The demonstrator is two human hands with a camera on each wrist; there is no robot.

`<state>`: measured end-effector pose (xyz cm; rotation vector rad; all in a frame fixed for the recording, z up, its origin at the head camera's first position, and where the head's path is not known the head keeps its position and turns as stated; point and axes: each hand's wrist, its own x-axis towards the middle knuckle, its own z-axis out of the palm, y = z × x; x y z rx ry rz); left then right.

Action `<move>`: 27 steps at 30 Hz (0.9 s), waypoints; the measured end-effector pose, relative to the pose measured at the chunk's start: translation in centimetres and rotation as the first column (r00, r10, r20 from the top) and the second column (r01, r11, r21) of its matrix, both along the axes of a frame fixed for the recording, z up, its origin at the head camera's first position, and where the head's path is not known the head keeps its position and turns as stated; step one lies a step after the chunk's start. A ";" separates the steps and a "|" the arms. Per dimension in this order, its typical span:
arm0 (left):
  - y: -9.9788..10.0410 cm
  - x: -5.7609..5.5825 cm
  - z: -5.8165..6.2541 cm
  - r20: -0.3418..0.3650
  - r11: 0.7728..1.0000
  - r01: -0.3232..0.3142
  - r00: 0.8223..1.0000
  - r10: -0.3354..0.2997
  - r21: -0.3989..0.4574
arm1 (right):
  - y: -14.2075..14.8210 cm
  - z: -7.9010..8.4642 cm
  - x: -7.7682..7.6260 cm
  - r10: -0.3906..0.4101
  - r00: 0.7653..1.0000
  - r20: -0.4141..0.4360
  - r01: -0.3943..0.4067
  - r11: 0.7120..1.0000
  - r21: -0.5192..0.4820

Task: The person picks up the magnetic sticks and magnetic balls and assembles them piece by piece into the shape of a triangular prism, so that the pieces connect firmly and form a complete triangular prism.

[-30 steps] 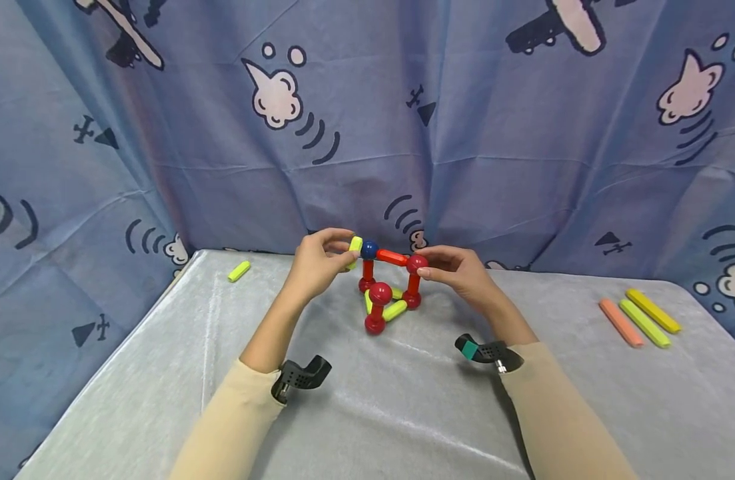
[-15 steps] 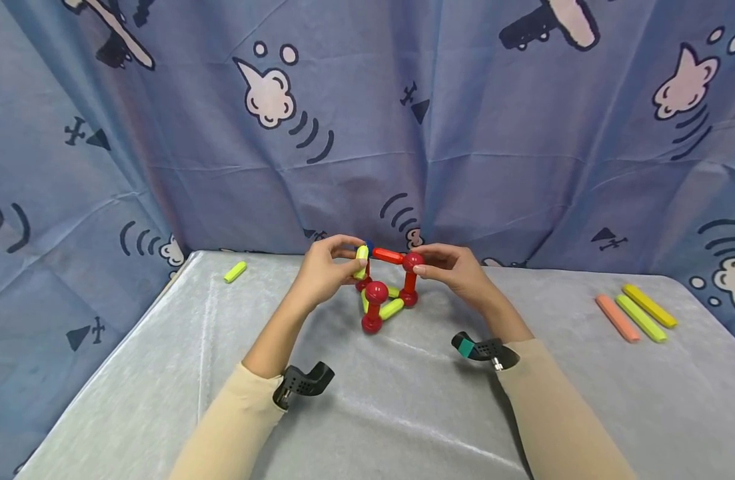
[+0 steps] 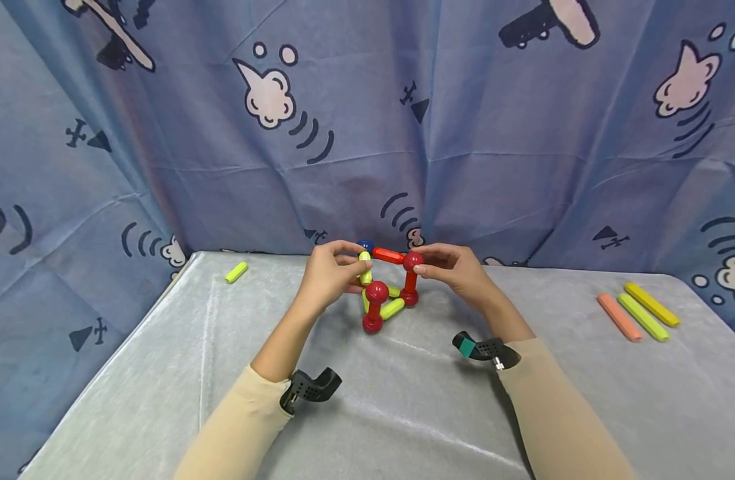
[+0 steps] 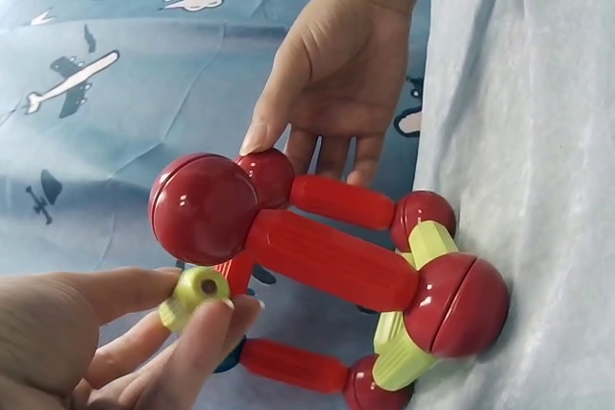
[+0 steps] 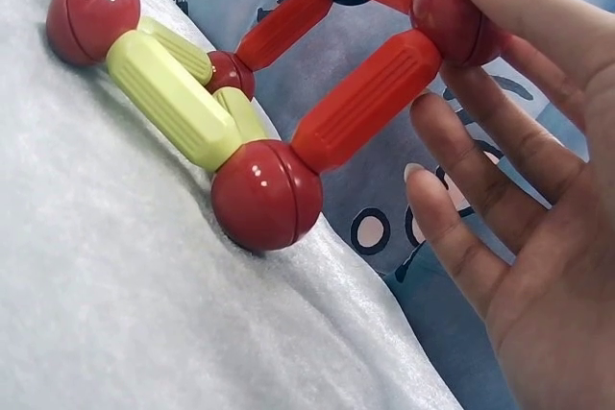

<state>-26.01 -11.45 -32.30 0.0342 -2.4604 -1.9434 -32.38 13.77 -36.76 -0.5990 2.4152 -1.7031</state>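
On the grey cloth stands a frame of magnetic rods and balls: a triangular yellow-green base with red upright rods [image 5: 370, 98]. My left hand [image 3: 330, 273] pinches a short yellow-green magnetic rod [image 3: 365, 268] between thumb and fingers. That rod's near end [image 4: 208, 286] points at the wrist camera, just below the front post's red top ball [image 4: 204, 208]. Thumb and fingers of my right hand [image 3: 461, 275] hold the right post's red top ball [image 3: 413, 261]. From it a red rod [image 3: 388, 255] runs to a blue ball [image 3: 364, 247], partly hidden behind the left fingers.
A loose yellow-green rod [image 3: 236, 272] lies at the table's back left. Orange [image 3: 619, 317], yellow-green [image 3: 643, 318] and yellow [image 3: 652, 305] rods lie side by side at the right. A blue patterned curtain [image 3: 343, 133] hangs behind the table.
My left hand has moved right and slightly down with its rod, from beside the blue ball towards the front post's top ball. The right hand keeps its hold on the red ball.
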 end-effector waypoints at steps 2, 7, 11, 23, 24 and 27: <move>0.0 0.0 0.0 0.002 1.000 -0.003 1.000 0.003 0.023 | 0.0 0.0 0.0 0.001 1.000 0.000 -0.001 1.000 -0.001; 0.1 0.1 0.2 0.033 0.998 0.003 0.999 -0.005 0.063 | 0.0 0.1 0.1 0.000 1.000 0.000 0.000 1.000 -0.012; 0.1 0.1 0.4 0.053 0.998 0.016 0.998 -0.019 0.064 | 0.0 0.1 0.1 0.005 1.000 -0.007 -0.006 1.000 -0.019; 0.0 0.5 0.8 -0.061 0.949 0.158 0.982 -0.181 -0.274 | 0.0 0.1 0.2 0.017 1.000 -0.004 -0.018 1.000 -0.020; 0.0 0.6 0.9 -0.072 0.944 0.159 0.980 -0.187 -0.288 | 0.1 0.1 0.2 0.017 1.000 -0.006 -0.017 1.000 -0.018; -0.2 0.7 1.0 -0.090 0.941 0.163 0.976 -0.198 -0.296 | 0.0 0.1 0.1 0.014 1.000 -0.007 -0.014 1.000 -0.016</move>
